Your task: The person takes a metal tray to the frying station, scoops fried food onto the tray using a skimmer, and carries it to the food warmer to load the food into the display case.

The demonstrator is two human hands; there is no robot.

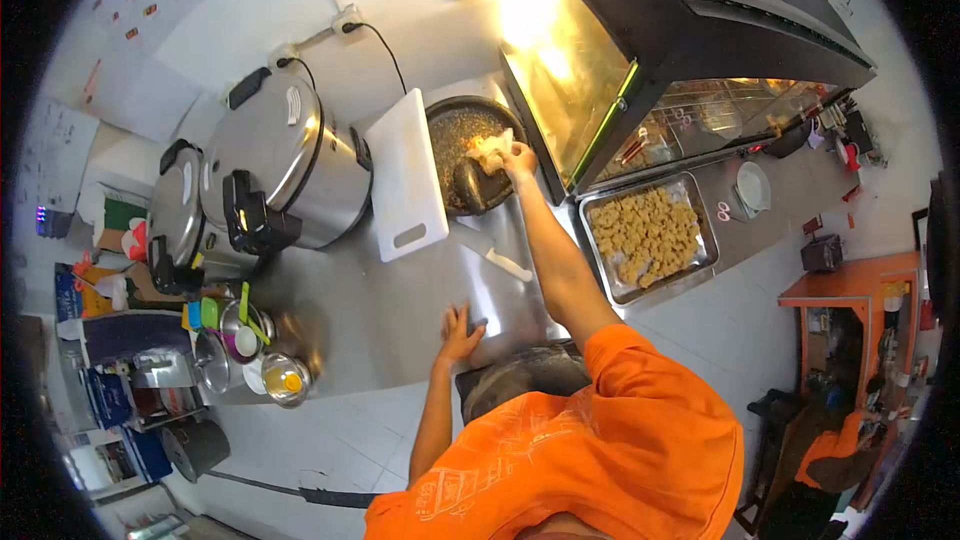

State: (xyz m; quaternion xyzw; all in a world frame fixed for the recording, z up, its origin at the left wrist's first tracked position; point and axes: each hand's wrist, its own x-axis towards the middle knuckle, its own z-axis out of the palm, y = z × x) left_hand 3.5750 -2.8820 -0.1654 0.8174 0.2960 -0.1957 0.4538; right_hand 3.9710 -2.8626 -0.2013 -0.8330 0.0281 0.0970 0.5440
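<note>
My right hand reaches over a dark stone mortar at the back of the counter. Its fingers are closed on a pale, yellowish crumpled piece; whether it is food or a wrapper I cannot tell. Just below that piece, a dark pestle rests in the mortar, which has speckled residue inside. My left hand lies on the steel counter near its front edge, fingers spread, holding nothing. Between the hands is a knife with a white handle.
A white cutting board lies left of the mortar, beside two large steel pots. To the right stand a lit display cabinet and a tray of golden-brown pieces. Bowls and utensils crowd the counter's left end.
</note>
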